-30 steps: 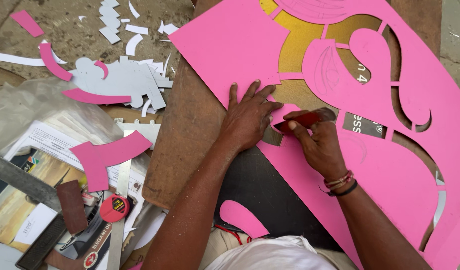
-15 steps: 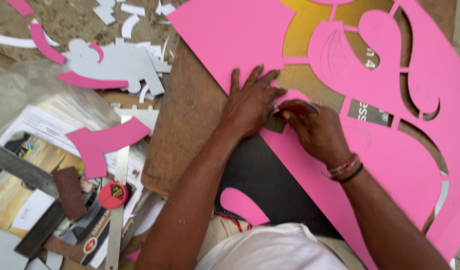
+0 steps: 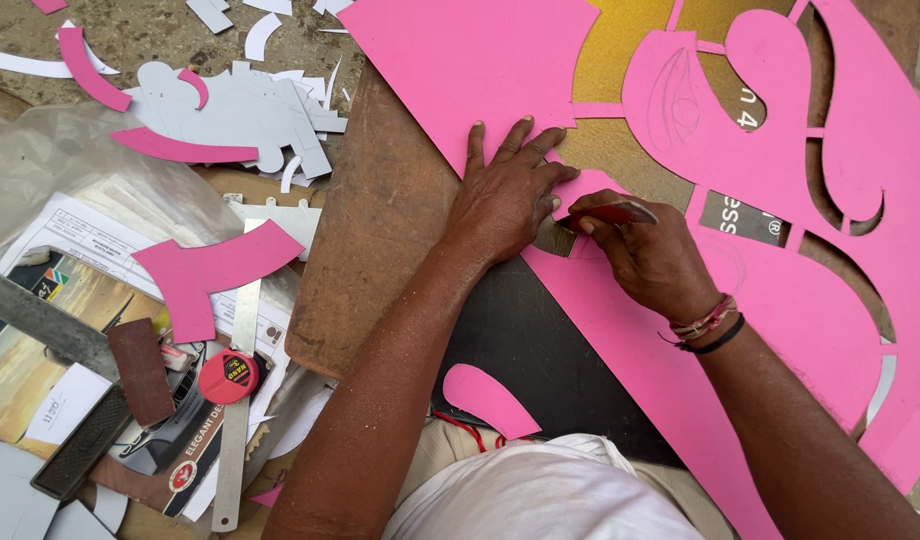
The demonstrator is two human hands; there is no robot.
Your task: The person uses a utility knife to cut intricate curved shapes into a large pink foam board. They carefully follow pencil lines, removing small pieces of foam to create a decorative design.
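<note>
Cluttered floor, wooden board (image 3: 380, 260) under a cut pink sheet (image 3: 480, 60).

From left: grey and pink offcuts (image 3: 220, 265), papers, a steel rule (image 3: 238, 400). Left hand (image 3: 508, 195) lies open, fingers spread, pressing the sheet flat. Right hand (image 3: 648, 255), just beside it, is closed around a red-handled knife (image 3: 615, 212), tip at the sheet's cut edge.
</note>
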